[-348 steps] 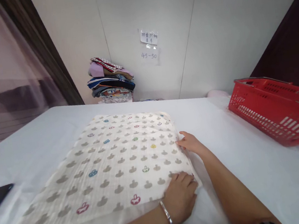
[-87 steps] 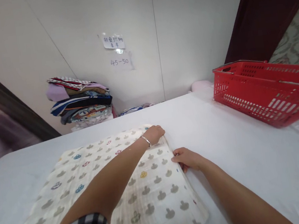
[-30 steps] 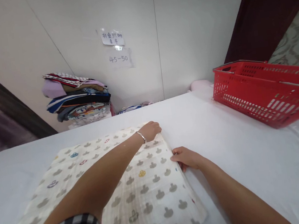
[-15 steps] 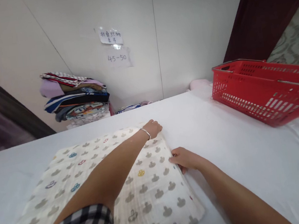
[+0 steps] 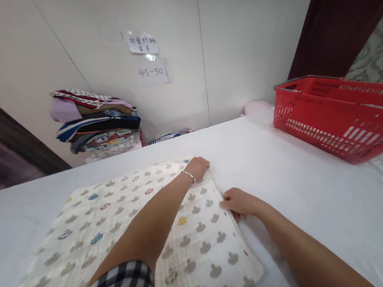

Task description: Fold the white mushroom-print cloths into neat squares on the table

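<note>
The mushroom-print muslin cloth [image 5: 198, 246], spread on the white tablecloth [image 5: 311, 193], seems light, soft and easily creased, so it is best held by the right edge, which the right hand [image 5: 239, 203] pinches, and the far corner, where the left hand [image 5: 197, 167] rests, its grip unclear.

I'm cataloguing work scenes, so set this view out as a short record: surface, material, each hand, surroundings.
Surface: white-covered table
Material: pale cloth with grey and coloured prints, lying flat on the table
Left hand: on the cloth's far right corner, bracelet at the wrist
Right hand: at the cloth's right edge, fingers curled; firmness of grip unclear
Right side: red basket
Far left: stack of folded fabrics
Wall: two paper notes, the lower reading 45-50
</note>
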{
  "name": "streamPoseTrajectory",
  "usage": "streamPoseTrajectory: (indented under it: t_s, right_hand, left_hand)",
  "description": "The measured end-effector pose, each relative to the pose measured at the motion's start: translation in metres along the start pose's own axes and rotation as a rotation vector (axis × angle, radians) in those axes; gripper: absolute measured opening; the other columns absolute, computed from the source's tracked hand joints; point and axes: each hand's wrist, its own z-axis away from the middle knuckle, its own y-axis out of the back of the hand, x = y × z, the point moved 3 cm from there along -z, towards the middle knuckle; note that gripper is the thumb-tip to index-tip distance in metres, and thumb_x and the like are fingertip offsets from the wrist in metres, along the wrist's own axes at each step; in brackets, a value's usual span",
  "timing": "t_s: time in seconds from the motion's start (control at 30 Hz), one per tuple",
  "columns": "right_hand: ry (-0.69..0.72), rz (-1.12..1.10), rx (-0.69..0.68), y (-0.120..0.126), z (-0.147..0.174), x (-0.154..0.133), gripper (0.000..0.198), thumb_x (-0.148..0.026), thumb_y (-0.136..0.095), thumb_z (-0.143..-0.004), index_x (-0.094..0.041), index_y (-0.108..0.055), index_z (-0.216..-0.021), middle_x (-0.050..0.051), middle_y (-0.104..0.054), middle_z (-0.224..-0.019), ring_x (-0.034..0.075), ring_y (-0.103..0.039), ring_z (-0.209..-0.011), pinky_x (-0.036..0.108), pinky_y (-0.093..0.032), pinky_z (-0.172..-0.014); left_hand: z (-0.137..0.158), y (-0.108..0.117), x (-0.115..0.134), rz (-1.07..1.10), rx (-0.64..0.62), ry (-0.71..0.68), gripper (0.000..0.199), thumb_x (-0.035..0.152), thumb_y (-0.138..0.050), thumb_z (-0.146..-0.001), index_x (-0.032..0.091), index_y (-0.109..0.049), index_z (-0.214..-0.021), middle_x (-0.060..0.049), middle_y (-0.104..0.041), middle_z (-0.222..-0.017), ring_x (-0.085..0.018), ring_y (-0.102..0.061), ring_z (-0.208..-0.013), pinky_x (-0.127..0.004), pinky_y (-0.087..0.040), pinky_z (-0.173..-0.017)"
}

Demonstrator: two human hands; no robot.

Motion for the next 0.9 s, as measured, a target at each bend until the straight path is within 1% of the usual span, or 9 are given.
streamPoseTrajectory:
  t_s: [0.17, 0.27, 0.43, 0.5, 0.57, 0.67, 0.77, 0.83, 0.9]
  right_hand:
    - [-0.001, 0.014, 0.025, -0.001, -0.001, 0.003, 0.012, -0.025, -0.046, -0.072, -0.02, -0.041, -0.063, -0.001, -0.052, -0.039, 0.016, -0.055, -0.037, 0.019, -0.03, -0.029]
    - [-0.002, 0.006, 0.018, -0.001, -0.001, 0.003, 0.012, -0.026, -0.047, -0.072, -0.02, -0.042, -0.063, 0.0, -0.053, -0.041, 0.017, -0.056, -0.038, 0.019, -0.029, -0.029]
    - [-0.016, -0.012, -0.01, 0.001, -0.001, 0.001, 0.01, -0.026, -0.047, -0.071, -0.02, -0.043, -0.063, 0.0, -0.054, -0.043, 0.017, -0.057, -0.039, 0.019, -0.03, -0.028]
    - [-0.014, -0.018, -0.019, 0.001, -0.001, 0.001, 0.01, -0.025, -0.046, -0.07, -0.02, -0.042, -0.063, 0.0, -0.054, -0.043, 0.017, -0.057, -0.039, 0.019, -0.03, -0.028]
    - [-0.008, -0.016, -0.026, 0.001, 0.0, 0.0, 0.01, -0.025, -0.046, -0.07, -0.019, -0.042, -0.063, 0.0, -0.054, -0.043, 0.017, -0.057, -0.039, 0.018, -0.029, -0.028]
    - [0.008, -0.003, -0.028, 0.001, 0.003, -0.002, 0.011, -0.025, -0.046, -0.07, -0.019, -0.042, -0.063, 0.0, -0.053, -0.042, 0.016, -0.055, -0.038, 0.018, -0.029, -0.029]
    - [0.032, -0.006, -0.091, -0.001, 0.007, -0.006, 0.014, -0.027, -0.046, -0.072, -0.019, -0.042, -0.061, -0.001, -0.053, -0.042, 0.014, -0.054, -0.038, 0.018, -0.029, -0.031]
    - [0.057, -0.033, -0.151, -0.004, 0.009, -0.01, 0.017, -0.028, -0.045, -0.074, -0.019, -0.041, -0.06, -0.001, -0.053, -0.043, 0.013, -0.053, -0.039, 0.018, -0.028, -0.033]
    - [0.062, -0.042, -0.163, -0.004, 0.011, -0.012, 0.018, -0.029, -0.044, -0.075, -0.019, -0.041, -0.06, -0.001, -0.053, -0.043, 0.012, -0.053, -0.039, 0.018, -0.027, -0.034]
  left_hand:
    - [-0.003, 0.003, 0.002, 0.018, -0.053, -0.001, 0.017, 0.013, -0.044, -0.081, 0.018, -0.06, -0.084, -0.006, -0.064, -0.093, -0.02, -0.053, -0.096, -0.033, -0.035, -0.085]
    - [0.002, 0.011, 0.001, 0.039, -0.083, -0.005, 0.02, 0.018, -0.043, -0.08, 0.02, -0.061, -0.089, -0.006, -0.064, -0.099, -0.02, -0.052, -0.1, -0.034, -0.034, -0.09]
    - [0.013, 0.021, -0.002, 0.045, -0.136, -0.061, 0.038, 0.019, -0.055, -0.067, 0.024, -0.06, -0.105, -0.004, -0.062, -0.106, -0.021, -0.051, -0.106, -0.035, -0.031, -0.096]
    - [0.015, 0.025, -0.002, 0.02, -0.139, -0.089, 0.036, 0.022, -0.057, -0.067, 0.025, -0.062, -0.102, -0.004, -0.062, -0.104, -0.021, -0.051, -0.105, -0.035, -0.031, -0.096]
    - [0.014, 0.031, -0.004, 0.008, -0.138, -0.093, 0.028, 0.029, -0.059, -0.069, 0.025, -0.064, -0.096, -0.004, -0.064, -0.1, -0.022, -0.052, -0.104, -0.035, -0.031, -0.096]
    - [0.012, 0.041, -0.01, 0.043, -0.199, -0.01, 0.025, 0.039, -0.062, -0.068, 0.026, -0.066, -0.088, -0.001, -0.067, -0.093, -0.02, -0.055, -0.098, -0.033, -0.035, -0.093]
    - [0.009, 0.047, -0.019, 0.125, -0.389, 0.157, 0.03, 0.043, -0.066, -0.062, 0.026, -0.067, -0.087, 0.001, -0.068, -0.086, -0.018, -0.06, -0.081, -0.027, -0.044, -0.078]
    - [0.004, 0.046, -0.022, 0.151, -0.482, 0.216, 0.032, 0.044, -0.069, -0.057, 0.024, -0.069, -0.082, 0.0, -0.069, -0.08, -0.018, -0.061, -0.073, -0.026, -0.046, -0.073]
    - [-0.006, 0.04, -0.021, 0.145, -0.48, 0.224, 0.032, 0.043, -0.073, -0.052, 0.021, -0.07, -0.074, -0.002, -0.068, -0.074, -0.02, -0.062, -0.073, -0.031, -0.046, -0.077]
